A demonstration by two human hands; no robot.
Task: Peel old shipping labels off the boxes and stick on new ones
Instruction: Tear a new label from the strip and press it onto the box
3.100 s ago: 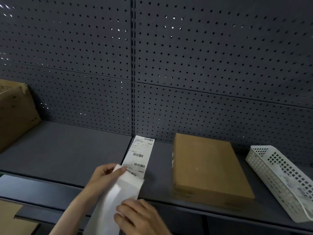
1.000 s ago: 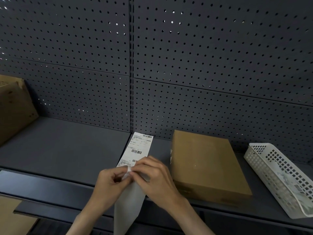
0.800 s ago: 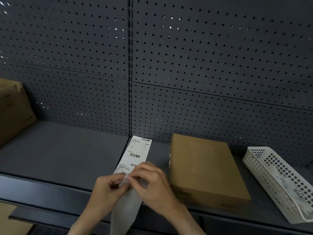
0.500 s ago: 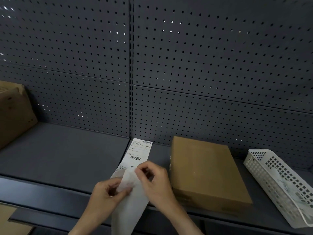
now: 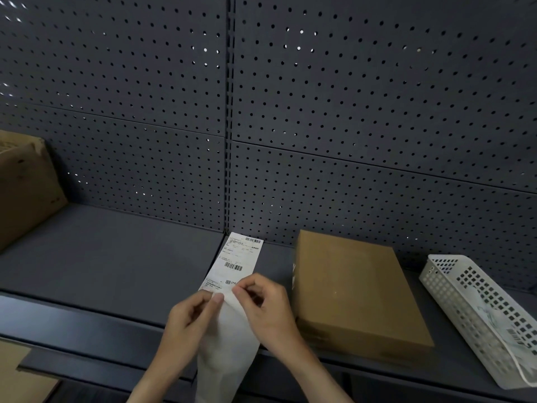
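The dark perforated back panel (image 5: 348,97) fills most of the view, and below it runs the grey shelf (image 5: 101,266) that carries everything. At the far left edge stands a large cardboard box (image 5: 26,187), only partly in view. The flat cardboard box (image 5: 357,289) lies on the shelf to the right of the hands, and no label can be seen on its top face; so, as a judgement, any old label is already off it or sits on a side that does not show, and the new one is not yet stuck on. Farther right sits a white plastic basket (image 5: 476,312) with what look like crumpled printed scraps inside, possibly discarded labels.

The new label strip (image 5: 235,263) lies on the shelf just left of the flat box, white, long and narrow, printed with barcodes; its near end curls up and hangs, blank side out, over the shelf edge. The left hand (image 5: 189,318) pinches that near end between thumb and fingers, and the right hand (image 5: 261,309) pinches it beside, apparently picking the backing apart. Peeling and sticking seem still to come.
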